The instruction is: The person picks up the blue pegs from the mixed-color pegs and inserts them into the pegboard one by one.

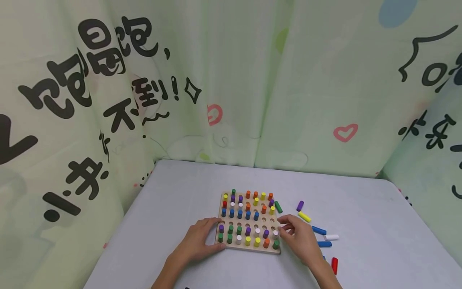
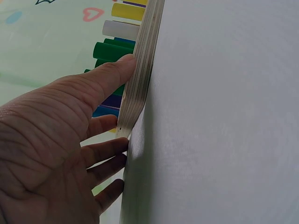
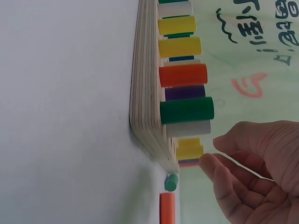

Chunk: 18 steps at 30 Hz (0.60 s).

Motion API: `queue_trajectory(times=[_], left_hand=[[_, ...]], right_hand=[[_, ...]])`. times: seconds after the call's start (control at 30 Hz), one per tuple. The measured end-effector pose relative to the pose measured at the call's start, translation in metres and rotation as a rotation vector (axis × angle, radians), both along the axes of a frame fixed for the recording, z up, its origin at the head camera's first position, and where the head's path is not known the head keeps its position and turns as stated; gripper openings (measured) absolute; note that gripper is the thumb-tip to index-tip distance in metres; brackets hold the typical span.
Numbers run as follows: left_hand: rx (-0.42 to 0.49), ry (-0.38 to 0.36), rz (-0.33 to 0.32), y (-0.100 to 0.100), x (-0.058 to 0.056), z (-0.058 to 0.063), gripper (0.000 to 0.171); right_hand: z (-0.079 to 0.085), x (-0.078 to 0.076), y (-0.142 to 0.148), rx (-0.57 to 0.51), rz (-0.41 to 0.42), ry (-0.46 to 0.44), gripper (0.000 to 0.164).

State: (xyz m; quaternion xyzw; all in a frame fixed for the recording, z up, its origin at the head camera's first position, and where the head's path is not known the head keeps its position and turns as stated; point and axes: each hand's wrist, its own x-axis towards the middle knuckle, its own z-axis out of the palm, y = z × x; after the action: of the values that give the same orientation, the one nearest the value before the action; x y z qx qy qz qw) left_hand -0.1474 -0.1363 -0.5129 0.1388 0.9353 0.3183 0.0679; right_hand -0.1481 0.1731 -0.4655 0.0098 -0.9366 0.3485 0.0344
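A wooden pegboard (image 1: pixel 249 221) lies on the table, its round holes partly filled with upright coloured pegs, including a row of blue pegs (image 1: pixel 240 214). My left hand (image 1: pixel 197 239) rests against the board's left side. In the left wrist view, its thumb (image 2: pixel 110 77) lies straight on the layered wooden edge near a corner, and the other fingers are spread and slightly bent. Beside the board's right edge is my right hand (image 1: pixel 297 237). In the right wrist view, its fingers (image 3: pixel 224 179) bend loosely, with a gap to the thumb and nothing visible between them.
Loose pegs lie right of the board: a green peg (image 1: pixel 278 206), a purple peg (image 1: pixel 300 205), a yellow peg (image 1: pixel 304 216), a white peg (image 1: pixel 331 237), a red peg (image 1: pixel 334 265) and several blue pegs (image 1: pixel 319 230). A printed curtain (image 1: pixel 231 80) surrounds the white table (image 1: pixel 368 224).
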Motion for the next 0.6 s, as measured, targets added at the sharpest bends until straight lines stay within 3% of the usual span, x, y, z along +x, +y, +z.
queue_trajectory(times=[0.6], left_hand=[[-0.005, 0.002, 0.001, 0.001, 0.001, 0.000, 0.078]], right_hand=[[-0.004, 0.004, 0.029, 0.029, -0.002, 0.020, 0.022]])
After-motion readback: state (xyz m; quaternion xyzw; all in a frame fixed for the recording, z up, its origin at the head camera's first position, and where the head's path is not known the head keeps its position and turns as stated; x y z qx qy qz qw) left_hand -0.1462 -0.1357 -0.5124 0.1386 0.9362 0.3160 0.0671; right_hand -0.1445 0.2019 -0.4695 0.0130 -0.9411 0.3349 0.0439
